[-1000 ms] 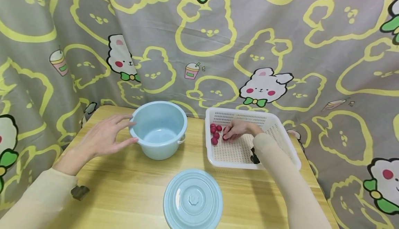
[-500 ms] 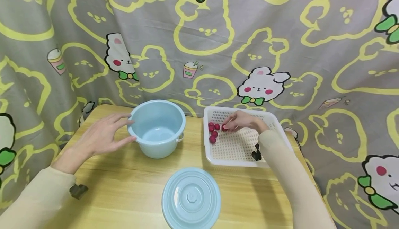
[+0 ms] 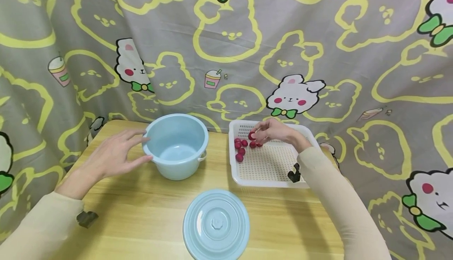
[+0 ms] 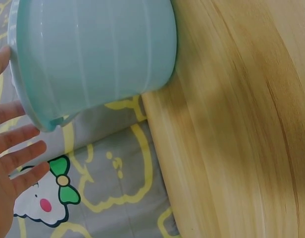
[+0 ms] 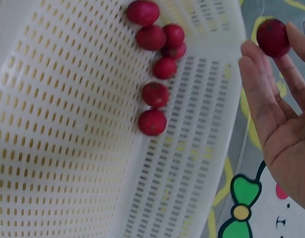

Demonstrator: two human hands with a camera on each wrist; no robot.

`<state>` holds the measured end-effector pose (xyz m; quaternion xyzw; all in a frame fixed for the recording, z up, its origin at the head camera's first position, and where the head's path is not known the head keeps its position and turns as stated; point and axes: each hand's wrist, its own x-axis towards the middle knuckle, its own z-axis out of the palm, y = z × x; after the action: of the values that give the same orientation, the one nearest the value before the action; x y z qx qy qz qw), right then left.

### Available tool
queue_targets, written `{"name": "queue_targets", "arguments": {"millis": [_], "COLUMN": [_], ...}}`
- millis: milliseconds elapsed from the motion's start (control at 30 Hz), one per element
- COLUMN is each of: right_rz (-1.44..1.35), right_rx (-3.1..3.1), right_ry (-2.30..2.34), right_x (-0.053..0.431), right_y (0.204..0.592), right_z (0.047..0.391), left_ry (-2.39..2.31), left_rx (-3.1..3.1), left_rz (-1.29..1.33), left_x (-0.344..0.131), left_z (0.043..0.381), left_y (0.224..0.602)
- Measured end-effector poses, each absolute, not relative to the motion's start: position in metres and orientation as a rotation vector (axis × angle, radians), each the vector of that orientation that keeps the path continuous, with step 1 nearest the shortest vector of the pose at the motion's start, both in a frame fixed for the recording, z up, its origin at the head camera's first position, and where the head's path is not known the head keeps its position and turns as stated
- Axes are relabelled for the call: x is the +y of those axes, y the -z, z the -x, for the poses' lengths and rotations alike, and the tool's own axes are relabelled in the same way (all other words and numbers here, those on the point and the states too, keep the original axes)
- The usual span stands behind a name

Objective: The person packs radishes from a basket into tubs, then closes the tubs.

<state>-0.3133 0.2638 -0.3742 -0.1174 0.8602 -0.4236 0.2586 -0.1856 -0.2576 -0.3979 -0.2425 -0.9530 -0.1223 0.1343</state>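
My right hand (image 3: 275, 131) pinches a small round red fruit (image 5: 273, 38) between thumb and fingers, raised above the far part of the white perforated basket (image 3: 265, 181). Several more red fruits (image 5: 152, 122) lie in that basket, along its left and far sides. At the left, my left hand (image 3: 115, 153) has its fingers spread at the rim of a light blue bucket (image 3: 178, 170). In the left wrist view the thumb (image 4: 1, 60) meets the rim, and the other fingers stay loosely extended. What shows of the bucket's inside is bare.
A round light blue lid (image 3: 231, 238) with a knob lies on the wooden table (image 3: 148, 220), nearer than the bucket and basket. A patterned grey curtain (image 3: 233, 24) hangs right behind the table. The bucket's small side handle (image 3: 202, 157) faces the basket.
My right hand has risen from the basket floor toward its far side, lifting one red fruit. My left hand keeps its place at the bucket rim. The head view has shifted slightly.
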Motion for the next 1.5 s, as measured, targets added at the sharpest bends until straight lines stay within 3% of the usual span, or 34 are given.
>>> {"name": "queue_targets", "arguments": {"millis": [867,1500], "right_rz": [0.131,0.268], "right_rx": [2.242,2.071], "right_ry": [1.631,1.701], "right_x": [0.194,0.111], "right_y": [0.346,0.342], "right_z": [0.281,0.277], "left_ry": [0.342,0.34], "left_rx": [-2.759,-2.716], "left_rz": [0.705,0.745], "left_x": [-0.256,-0.256], "left_z": [0.185,0.186], "left_y": [0.394,0.394]}}
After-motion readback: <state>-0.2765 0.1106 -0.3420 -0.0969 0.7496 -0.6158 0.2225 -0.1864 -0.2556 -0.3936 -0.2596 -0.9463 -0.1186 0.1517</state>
